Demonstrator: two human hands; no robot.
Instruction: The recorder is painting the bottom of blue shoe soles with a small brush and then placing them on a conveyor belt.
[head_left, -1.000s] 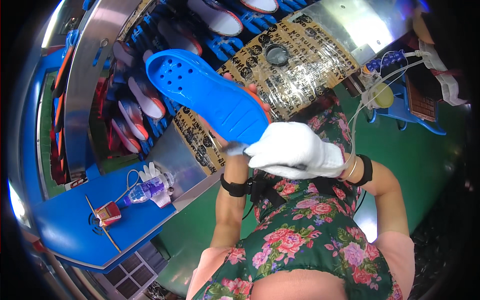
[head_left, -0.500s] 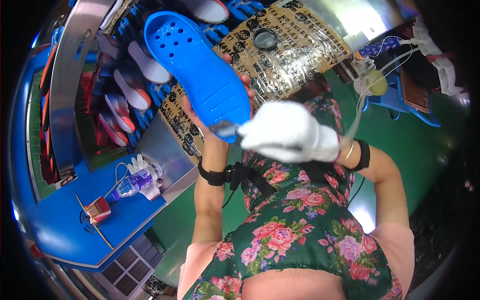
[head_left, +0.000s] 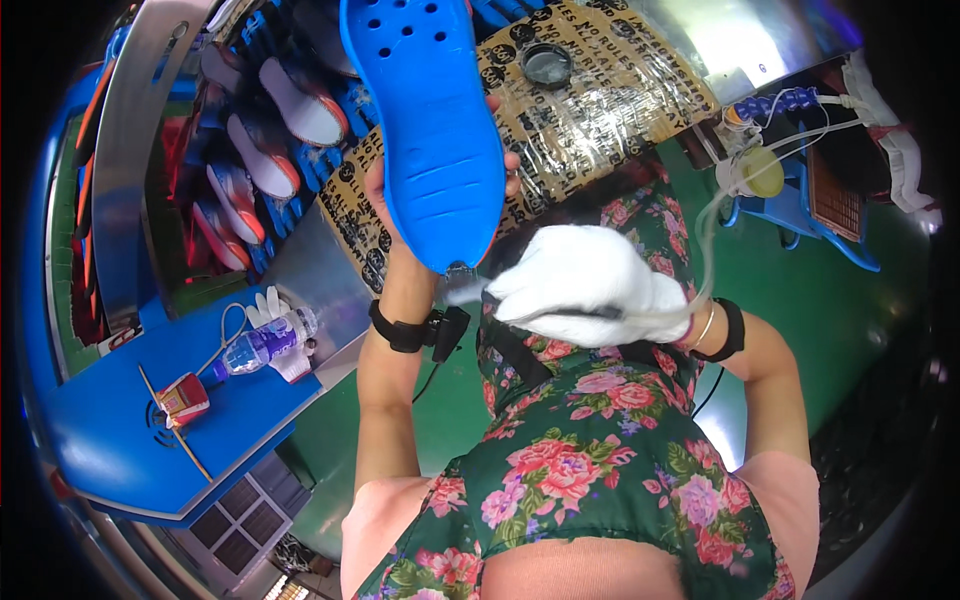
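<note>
My bare left hand [head_left: 378, 195] is wrapped round a blue shoe sole [head_left: 445, 150] from beneath, with fingertips showing on both sides. The sole has round holes at its far end and short grooves across its near half. A thin orange edge shows along its right side. In a white knitted glove, my right hand [head_left: 585, 285] is closed round a brush, whose handle is mostly hidden. The blurred brush head [head_left: 462, 285] is at the sole's near tip; whether it touches I cannot tell.
A rack of shoes [head_left: 263, 160] stands at the left. Behind the sole, a taped brown board [head_left: 620, 100] bears a round dark dish [head_left: 547, 65]. The blue table [head_left: 110, 450] holds a bottle [head_left: 265, 340], a glove and a small red box [head_left: 184, 398]. Tubing hangs at right.
The blue sole has turned more upright, and its holed end has moved to the upper edge of view. The brush has shifted slightly down to the sole's near tip.
</note>
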